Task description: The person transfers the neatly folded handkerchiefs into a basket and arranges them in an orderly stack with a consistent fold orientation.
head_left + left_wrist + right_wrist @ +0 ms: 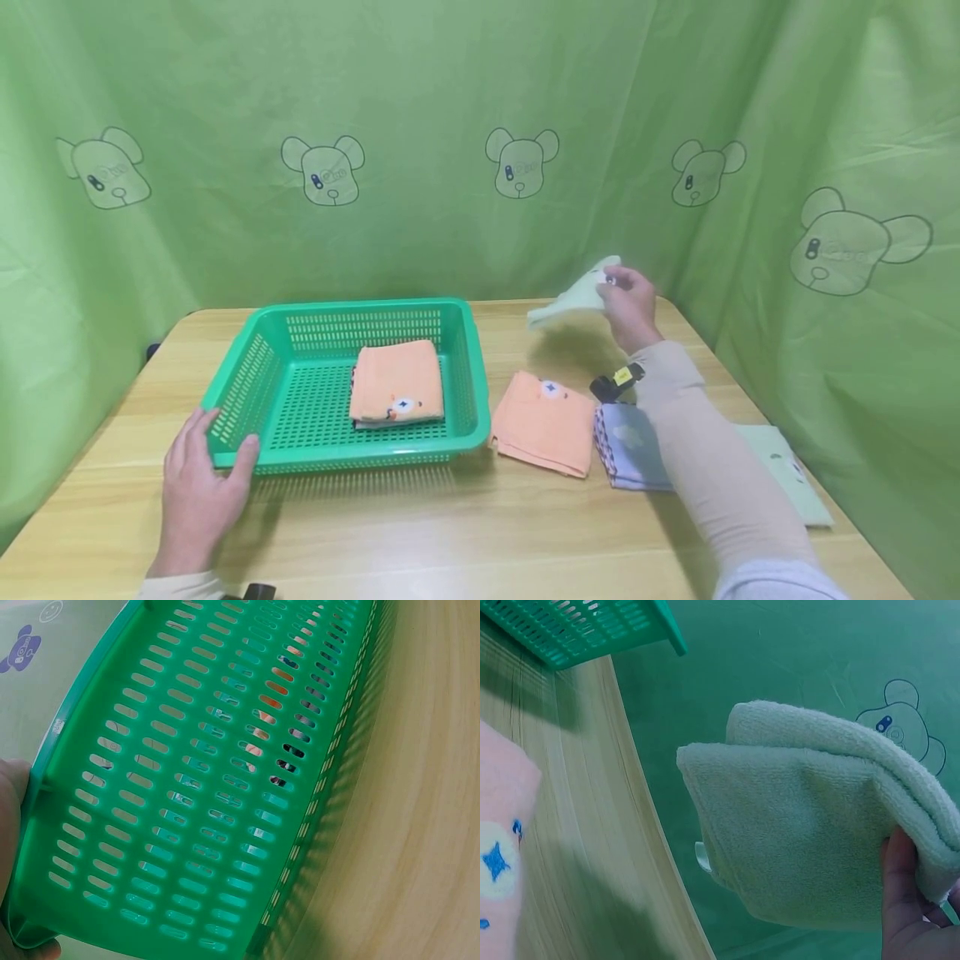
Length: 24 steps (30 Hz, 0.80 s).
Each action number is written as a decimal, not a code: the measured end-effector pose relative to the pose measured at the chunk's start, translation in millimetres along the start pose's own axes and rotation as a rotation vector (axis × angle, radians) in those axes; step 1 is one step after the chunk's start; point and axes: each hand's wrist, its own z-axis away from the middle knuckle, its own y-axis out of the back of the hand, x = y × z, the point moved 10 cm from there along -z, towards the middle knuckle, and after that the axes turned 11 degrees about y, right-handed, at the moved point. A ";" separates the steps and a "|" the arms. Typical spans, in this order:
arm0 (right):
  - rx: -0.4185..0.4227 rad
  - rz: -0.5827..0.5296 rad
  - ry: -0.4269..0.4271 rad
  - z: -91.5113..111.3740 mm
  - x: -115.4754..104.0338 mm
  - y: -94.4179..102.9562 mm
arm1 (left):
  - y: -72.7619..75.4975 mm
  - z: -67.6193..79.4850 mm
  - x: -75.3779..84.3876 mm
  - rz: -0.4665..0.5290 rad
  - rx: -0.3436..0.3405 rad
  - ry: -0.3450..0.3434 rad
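My right hand (630, 308) is raised above the far right of the table, pinching a folded pale green towel (576, 293) by one edge. In the right wrist view the towel (795, 825) hangs in soft folds, with the thumb pressed on its near side. My left hand (201, 483) grips the near left corner of a green plastic basket (360, 458). Inside the basket, towards its right side, lies a folded orange towel (397, 379) with a face design. The left wrist view has the basket's slotted wall (187, 780) close up, with fingers at its rim.
Right of the basket lies another folded orange towel (543, 425). Beside it is a blue towel (637, 446) with a patterned edge, partly under my right forearm. A second pale green towel (787, 475) lies farther right. Green curtains (420, 225) enclose the wooden table (390, 533).
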 end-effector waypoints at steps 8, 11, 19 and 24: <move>-0.021 0.001 0.030 3.0 -8.5 -6.0 | -0.3 0.6 -0.1 0.007 0.003 -0.008; -0.028 0.001 0.043 3.7 -11.3 -8.3 | 0.0 0.5 0.1 0.008 0.005 -0.010; -0.032 -0.028 0.063 5.7 -17.7 -14.3 | 0.6 1.0 0.5 0.012 0.009 -0.010; -0.024 -0.047 0.069 6.9 -21.2 -18.9 | 1.6 0.7 1.1 0.017 0.025 -0.021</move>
